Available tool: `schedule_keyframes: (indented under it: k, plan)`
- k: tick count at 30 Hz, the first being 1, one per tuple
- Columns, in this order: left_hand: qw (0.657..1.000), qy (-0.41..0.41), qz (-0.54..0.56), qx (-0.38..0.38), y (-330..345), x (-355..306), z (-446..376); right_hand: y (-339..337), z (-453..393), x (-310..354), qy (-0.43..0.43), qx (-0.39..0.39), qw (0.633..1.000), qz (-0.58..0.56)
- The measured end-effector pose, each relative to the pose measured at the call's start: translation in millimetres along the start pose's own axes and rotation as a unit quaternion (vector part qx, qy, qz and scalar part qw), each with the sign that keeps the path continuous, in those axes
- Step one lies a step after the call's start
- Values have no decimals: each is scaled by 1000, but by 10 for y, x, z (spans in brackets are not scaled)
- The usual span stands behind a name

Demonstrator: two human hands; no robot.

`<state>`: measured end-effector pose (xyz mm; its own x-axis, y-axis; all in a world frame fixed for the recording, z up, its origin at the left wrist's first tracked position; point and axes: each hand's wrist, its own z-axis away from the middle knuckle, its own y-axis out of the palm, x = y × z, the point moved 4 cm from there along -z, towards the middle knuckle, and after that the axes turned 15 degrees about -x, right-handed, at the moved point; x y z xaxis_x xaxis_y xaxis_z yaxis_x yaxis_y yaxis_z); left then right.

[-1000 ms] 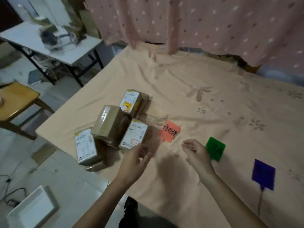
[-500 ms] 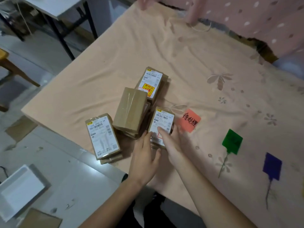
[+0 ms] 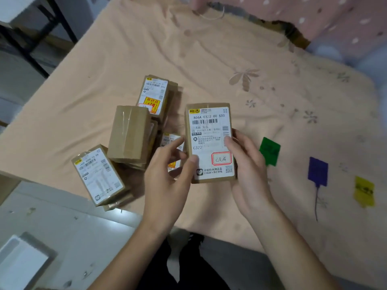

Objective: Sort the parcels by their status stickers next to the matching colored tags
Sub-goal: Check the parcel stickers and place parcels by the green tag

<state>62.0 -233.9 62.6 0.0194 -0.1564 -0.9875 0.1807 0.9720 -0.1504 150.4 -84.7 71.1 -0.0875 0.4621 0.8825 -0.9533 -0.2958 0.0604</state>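
I hold a brown parcel with a white shipping label and a red-bordered sticker, lifted above the table. My left hand grips its lower left edge with the thumb on the label. My right hand holds its right side. Several more parcels lie to the left: a plain taped one, one with a yellow sticker, one at the table's edge, and one partly hidden behind my left hand. A green tag, a purple tag and a yellow tag lie on the right. The held parcel hides the orange tag.
The table wears a peach cloth with flower prints. A pink dotted curtain hangs behind it. On the floor at lower left lies a white tray. A black-legged table stands at upper left.
Both hands closed on the parcel beside the orange tag and lifted it toward me, label up. The camera came closer and tilted down.
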Motion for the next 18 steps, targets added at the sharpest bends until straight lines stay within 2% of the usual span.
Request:
schedule_keyframes:
  k: [5, 9, 18]
  plan:
    - [997, -3, 69, 45, 87, -395, 142, -376, 194, 386, -18, 9, 999, -29]
    - [991, -9, 98, 87, 242, -534, 309, -654, 234, 444, -12, 12, 999, -46]
    - [987, -66, 14, 147, 407, -231, 552, -1044, 267, -19, 45, -9, 997, -59]
